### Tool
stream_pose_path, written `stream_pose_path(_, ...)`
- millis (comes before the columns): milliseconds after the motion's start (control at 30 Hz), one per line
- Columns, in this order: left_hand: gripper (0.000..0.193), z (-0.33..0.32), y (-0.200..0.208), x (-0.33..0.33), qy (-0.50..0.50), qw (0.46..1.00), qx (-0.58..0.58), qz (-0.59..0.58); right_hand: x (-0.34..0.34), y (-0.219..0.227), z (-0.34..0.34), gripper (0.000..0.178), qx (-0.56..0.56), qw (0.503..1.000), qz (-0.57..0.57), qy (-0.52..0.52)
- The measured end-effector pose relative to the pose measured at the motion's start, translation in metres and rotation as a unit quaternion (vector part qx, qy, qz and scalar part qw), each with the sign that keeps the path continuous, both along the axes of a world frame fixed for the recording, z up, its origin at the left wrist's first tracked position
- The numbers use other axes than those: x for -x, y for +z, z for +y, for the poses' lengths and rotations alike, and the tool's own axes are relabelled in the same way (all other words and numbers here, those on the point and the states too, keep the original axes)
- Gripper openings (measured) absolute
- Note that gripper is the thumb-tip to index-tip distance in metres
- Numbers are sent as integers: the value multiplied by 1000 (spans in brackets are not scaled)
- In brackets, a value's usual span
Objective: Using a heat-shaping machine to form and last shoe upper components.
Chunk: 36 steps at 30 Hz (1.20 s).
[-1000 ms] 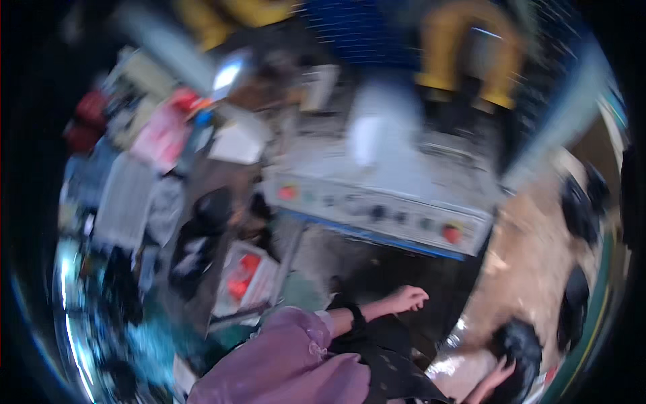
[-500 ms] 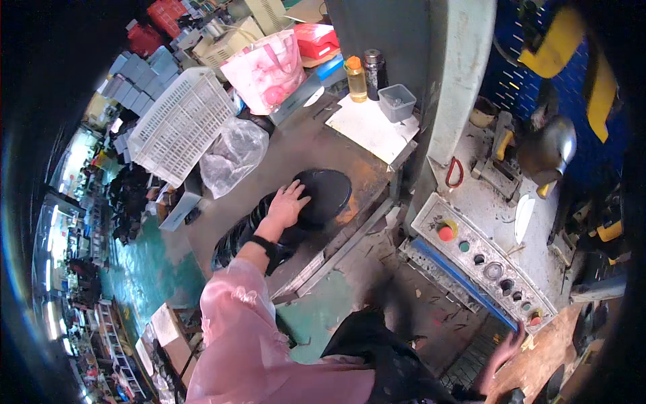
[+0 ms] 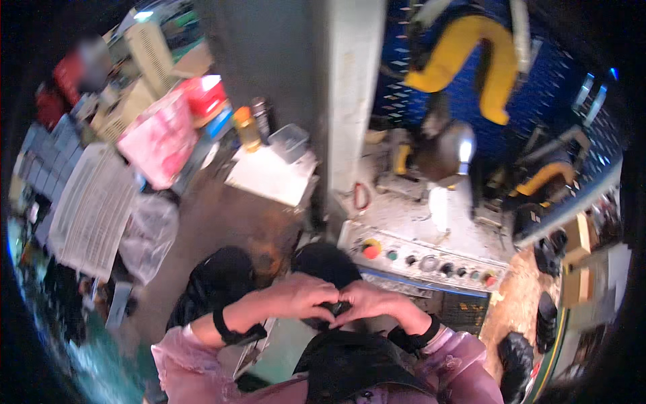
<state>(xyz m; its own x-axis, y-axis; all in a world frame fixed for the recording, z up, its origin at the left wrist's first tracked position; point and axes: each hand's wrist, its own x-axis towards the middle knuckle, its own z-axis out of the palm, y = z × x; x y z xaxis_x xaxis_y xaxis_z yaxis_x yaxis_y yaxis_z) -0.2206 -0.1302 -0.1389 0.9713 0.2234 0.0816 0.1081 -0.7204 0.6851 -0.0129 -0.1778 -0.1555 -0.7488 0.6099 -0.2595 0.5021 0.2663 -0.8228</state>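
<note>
My left hand (image 3: 304, 296) and my right hand (image 3: 372, 302) meet in front of my body, fingertips almost touching. Both are closed on the near end of a black piece with a rounded far end (image 3: 327, 261). It may be a shoe part, but blur hides its exact kind. More black pieces (image 3: 219, 275) of similar rounded shape lie in a pile on the brown table, left of my hands. Black bands circle both wrists below pink sleeves.
Ahead to the right is a machine's control panel (image 3: 420, 261) with round buttons. Above it stand a rounded metal form (image 3: 445, 153) and a yellow curved part (image 3: 471, 40). A bottle (image 3: 247, 131), a clear tub (image 3: 289, 143), a white crate (image 3: 94, 209) and a pink bag (image 3: 161, 138) sit further left.
My left hand has left the pile on the table and come to the middle with a black piece. My right hand has come in from the lower right to join it. The view has swung right.
</note>
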Motion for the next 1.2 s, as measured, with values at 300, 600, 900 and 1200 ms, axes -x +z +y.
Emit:
stream_pose_path(300,37,7,-27,-103,-103,964,12,243,-74,-3,-69,31,-143,960,-160,-180)
stream_pose_path(600,22,-12,21,-152,81,971,-226,-2,-132,24,-76,27,-375,843,-90,-374)
stream_pose_path(900,15,-4,70,-177,216,928,-289,-89,-160,62,-31,25,-474,786,9,-397)
stream_pose_path(1200,17,41,149,-180,180,964,-53,-189,-185,118,0,29,-456,795,115,-384)
